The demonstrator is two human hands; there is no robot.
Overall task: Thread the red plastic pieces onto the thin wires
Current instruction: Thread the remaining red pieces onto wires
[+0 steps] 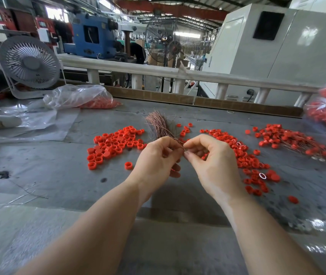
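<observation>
At frame centre, a bundle of thin wires (159,126) is gripped by the left hand (156,161). One strand is pinched by the right hand (211,161); it is best drawn out singly before red plastic pieces (114,143) are threaded.

Counts of items on the worktable (59,175)

One wire bundle (159,124); left of it one heap of red plastic pieces (114,143), right of it two heaps, pieces too many to count; two hands; two bags of red pieces; one white desk fan (30,63).

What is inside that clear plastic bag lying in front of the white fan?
The clear plastic bag holds red plastic pieces near its right end. Its crumpled folds hide whatever else is inside.
</observation>
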